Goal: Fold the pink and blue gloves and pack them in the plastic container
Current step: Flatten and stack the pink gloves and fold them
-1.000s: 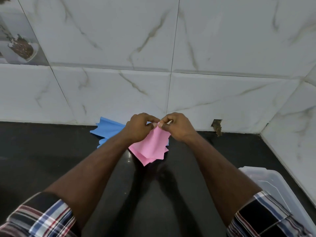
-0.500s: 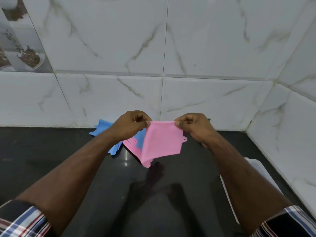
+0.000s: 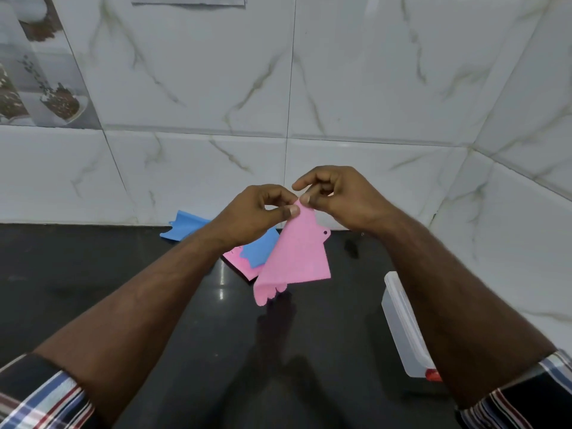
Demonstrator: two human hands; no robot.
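Note:
I hold one pink glove (image 3: 297, 255) above the black counter, doubled over with its fingers hanging down. My left hand (image 3: 258, 213) pinches its top corner between thumb and forefinger. My right hand (image 3: 335, 193) meets it there, thumb and curled fingers on the same corner. Below, a second pink glove (image 3: 237, 262) lies on the counter with a blue glove (image 3: 260, 251) over it. More blue glove (image 3: 183, 228) shows behind my left wrist by the wall. The clear plastic container (image 3: 399, 317) stands at the right, partly hidden by my right forearm.
The glossy black counter (image 3: 123, 274) runs to a white marble-tiled wall (image 3: 216, 168) at the back, and the wall turns a corner at the right behind the container. A small red part (image 3: 432, 374) shows at the container's near end.
My hands, which held the pink glove stretched apart by its cuff, have come together, so the glove now hangs folded in half. The view has shifted slightly.

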